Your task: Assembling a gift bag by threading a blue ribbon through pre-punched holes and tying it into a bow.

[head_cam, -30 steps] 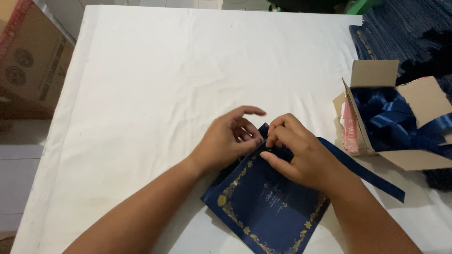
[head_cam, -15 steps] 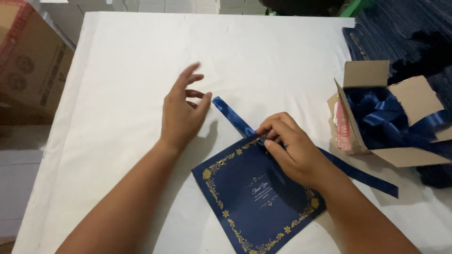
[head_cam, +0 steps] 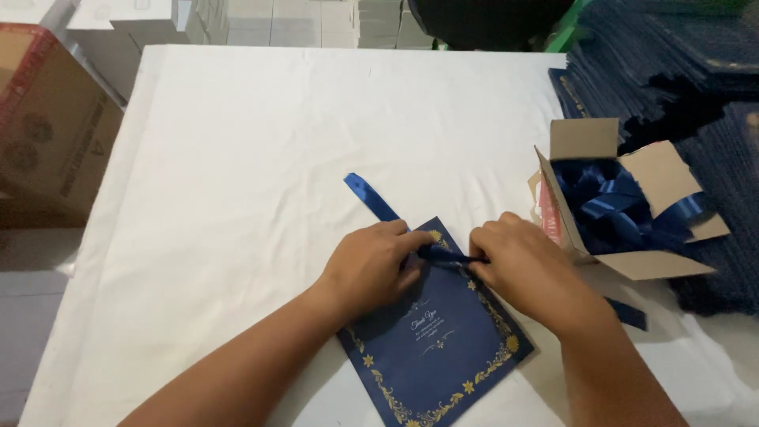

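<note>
Navy card (head_cam: 431,348) with gold floral border, left hand (head_cam: 370,269) and right hand (head_cam: 526,269) grips pinching blue satin ribbon (head_cam: 371,196)

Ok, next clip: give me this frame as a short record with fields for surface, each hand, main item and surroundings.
surface: table under a white cloth
left hand: left hand pinching the blue ribbon over the card
right hand: right hand pinching the same ribbon, close to the left
main item: navy card with gold border, lying flat
right side: open cardboard box of blue ribbons; stack of navy cards
left side: brown carton
</note>
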